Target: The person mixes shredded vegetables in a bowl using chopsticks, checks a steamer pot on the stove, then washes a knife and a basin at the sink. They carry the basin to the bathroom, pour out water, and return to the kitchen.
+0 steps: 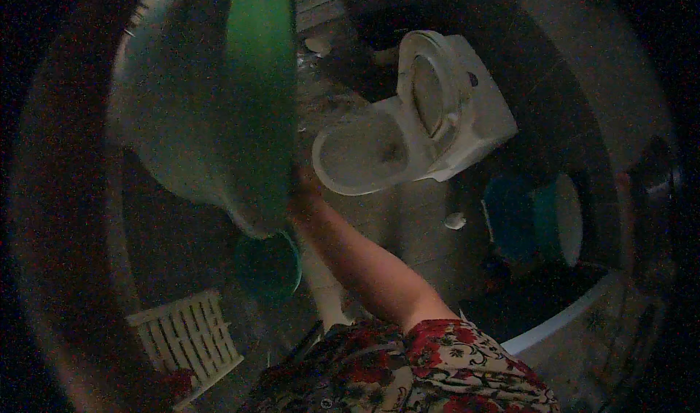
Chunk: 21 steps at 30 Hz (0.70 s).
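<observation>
My right forearm reaches up from a red floral sleeve. My right hand [304, 189] is dark and mostly hidden at the edge of a large pale-and-green item [260, 41], very near the camera; whether it grips this item cannot be told. My left hand is out of view. Just right of the right hand stands a white toilet [361, 186] with its lid [429, 84] raised and a dark patch inside the bowl. Below the green item is a teal round container [268, 268], partly covered by it.
A pale slatted rack [188, 339] lies at the lower left. Blue and teal containers [525, 216] stand at the right, above a pale ledge [563, 314]. A small white object [455, 221] is on the tiled floor. The room is dark.
</observation>
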Each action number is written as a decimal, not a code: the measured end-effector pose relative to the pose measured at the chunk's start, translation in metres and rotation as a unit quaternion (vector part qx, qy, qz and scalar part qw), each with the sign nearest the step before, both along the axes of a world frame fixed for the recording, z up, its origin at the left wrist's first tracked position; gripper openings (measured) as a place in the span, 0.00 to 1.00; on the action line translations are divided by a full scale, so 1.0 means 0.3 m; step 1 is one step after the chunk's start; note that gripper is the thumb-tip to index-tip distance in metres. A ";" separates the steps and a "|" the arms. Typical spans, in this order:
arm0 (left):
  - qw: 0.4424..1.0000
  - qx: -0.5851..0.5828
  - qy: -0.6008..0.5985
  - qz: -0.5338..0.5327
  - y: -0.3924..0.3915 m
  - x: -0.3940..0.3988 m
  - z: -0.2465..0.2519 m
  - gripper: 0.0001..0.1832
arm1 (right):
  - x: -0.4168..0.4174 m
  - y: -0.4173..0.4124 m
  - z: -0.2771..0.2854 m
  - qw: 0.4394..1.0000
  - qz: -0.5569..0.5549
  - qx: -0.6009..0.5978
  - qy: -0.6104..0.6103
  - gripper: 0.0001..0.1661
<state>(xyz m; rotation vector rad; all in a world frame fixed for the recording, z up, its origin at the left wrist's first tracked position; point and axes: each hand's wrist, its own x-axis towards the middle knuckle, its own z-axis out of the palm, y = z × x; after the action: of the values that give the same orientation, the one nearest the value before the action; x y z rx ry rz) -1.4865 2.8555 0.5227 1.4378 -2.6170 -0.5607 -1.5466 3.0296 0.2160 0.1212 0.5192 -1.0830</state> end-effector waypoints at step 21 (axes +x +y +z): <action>0.914 -0.129 0.146 0.355 1.129 0.179 -0.145 0.16 | -0.407 0.476 -0.234 0.987 0.156 -0.011 0.042 0.26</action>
<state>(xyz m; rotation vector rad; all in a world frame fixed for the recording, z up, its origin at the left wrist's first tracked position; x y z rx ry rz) -1.4329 3.1942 0.4790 1.8684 -1.6867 -0.2871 -1.6686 3.1724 0.1457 -0.0259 0.5801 -0.7889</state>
